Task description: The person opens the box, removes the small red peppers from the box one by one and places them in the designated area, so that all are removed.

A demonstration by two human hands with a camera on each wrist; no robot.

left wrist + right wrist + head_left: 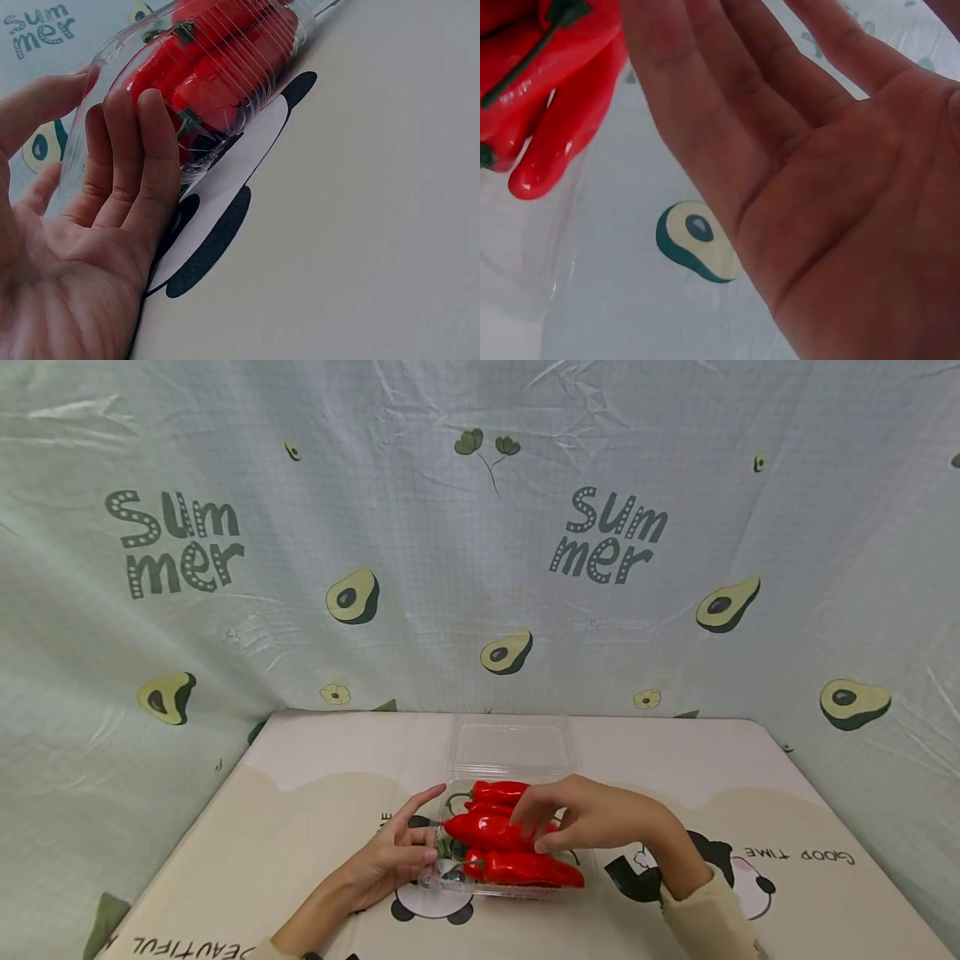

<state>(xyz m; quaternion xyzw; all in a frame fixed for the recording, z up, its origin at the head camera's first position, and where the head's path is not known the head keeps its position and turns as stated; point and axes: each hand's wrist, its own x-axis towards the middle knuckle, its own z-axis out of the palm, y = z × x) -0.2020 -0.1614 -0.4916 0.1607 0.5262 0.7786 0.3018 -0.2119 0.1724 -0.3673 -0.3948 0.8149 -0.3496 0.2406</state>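
A clear plastic clamshell box point(525, 892) holds several long red peppers point(491, 832) with green stems. My left hand point(397, 857) is at the box's left end, index finger stretched out. The left wrist view has its fingers point(142, 150) against the clear end wall. Above the peppers' right half, my right hand point(588, 814) bends down, with fingertips and thumb close to the middle pepper. In the right wrist view, peppers point(570, 112) appear beside the fairly straight fingers point(720, 97); the fingertips run out of frame, so contact there cannot be seen.
The box's clear lid point(513, 745) lies folded back toward the rear of the table. A pale mat with printed pandas and lettering covers the tabletop point(300, 827). Behind and beside it hangs a curtain point(420, 527) patterned with avocados.
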